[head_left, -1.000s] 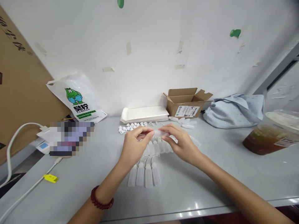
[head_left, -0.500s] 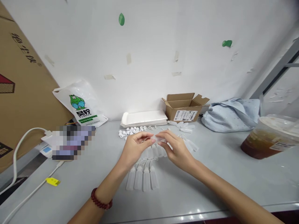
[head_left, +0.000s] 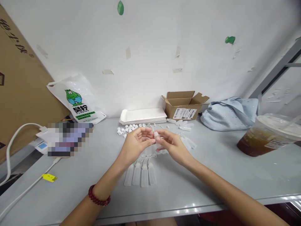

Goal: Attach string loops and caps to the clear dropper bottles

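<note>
Between my two hands is a small translucent plastic bottle (head_left: pixel 156 135), its narrow neck pointing up and away from me. My left hand (head_left: pixel 136 144) grips it from the left, thumb and fingertips pressed against its side. From the right, my right hand (head_left: pixel 175 147) pinches the same bottle; its lower part is hidden by the fingers. Just below lie several translucent bottles (head_left: pixel 145 176) in a row, thin curved tubes or straps rising from their necks. Behind my left fingers is a heap of white caps (head_left: pixel 129 128), and small thin white pieces (head_left: pixel 165 127) lie beyond my right fingers.
A stack of white envelopes (head_left: pixel 143 115) and an open cardboard box (head_left: pixel 181 108) stand by the wall. More bottles (head_left: pixel 184 125) lie before the box. At right are a blue cloth bag (head_left: pixel 231 114) and a drink cup (head_left: pixel 258 141); at left, a phone (head_left: pixel 70 139) with cables.
The bottle in my hands has turned more upright, its neck now showing between my fingertips. My head view has tilted down slightly and shifted right.
</note>
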Available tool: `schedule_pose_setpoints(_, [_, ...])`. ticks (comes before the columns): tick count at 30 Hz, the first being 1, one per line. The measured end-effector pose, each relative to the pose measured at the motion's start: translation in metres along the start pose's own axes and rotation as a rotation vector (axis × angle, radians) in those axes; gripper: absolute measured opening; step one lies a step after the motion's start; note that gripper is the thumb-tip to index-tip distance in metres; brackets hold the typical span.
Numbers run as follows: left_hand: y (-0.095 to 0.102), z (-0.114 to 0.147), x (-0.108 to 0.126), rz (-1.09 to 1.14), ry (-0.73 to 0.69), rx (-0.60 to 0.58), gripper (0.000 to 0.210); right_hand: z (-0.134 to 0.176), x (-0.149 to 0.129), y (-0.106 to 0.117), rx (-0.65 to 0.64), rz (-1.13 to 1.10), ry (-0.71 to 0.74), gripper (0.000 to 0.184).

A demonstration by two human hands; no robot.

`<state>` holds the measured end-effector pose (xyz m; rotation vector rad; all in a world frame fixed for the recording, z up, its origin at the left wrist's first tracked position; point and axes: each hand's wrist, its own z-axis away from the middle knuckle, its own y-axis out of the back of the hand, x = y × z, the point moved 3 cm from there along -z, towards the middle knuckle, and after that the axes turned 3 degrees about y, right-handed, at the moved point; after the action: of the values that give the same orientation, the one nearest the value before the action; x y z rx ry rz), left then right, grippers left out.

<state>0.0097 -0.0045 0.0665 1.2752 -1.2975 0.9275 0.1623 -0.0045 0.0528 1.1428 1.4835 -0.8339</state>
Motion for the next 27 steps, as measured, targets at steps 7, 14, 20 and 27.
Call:
schedule_pose_setpoints(7, [-0.012,0.011,0.007,-0.637,-0.583,0.065,0.036,-0.003,0.003,0.004,0.015,-0.410,-0.242,0.024])
schedule_pose_setpoints(14, [-0.012,0.010,0.003,-0.755,-0.594,-0.045,0.044,-0.003,0.005,0.001,-0.034,-0.405,-0.233,0.022])
schedule_pose_setpoints(20, [-0.009,0.023,0.005,-0.787,-0.602,-0.061,0.042,-0.002,0.000,0.003,-0.196,-0.254,-0.224,0.027])
schedule_pose_setpoints(27, [-0.010,0.062,0.004,-0.820,-0.423,-0.304,0.038,0.016,-0.009,-0.001,-0.714,0.179,-0.388,0.026])
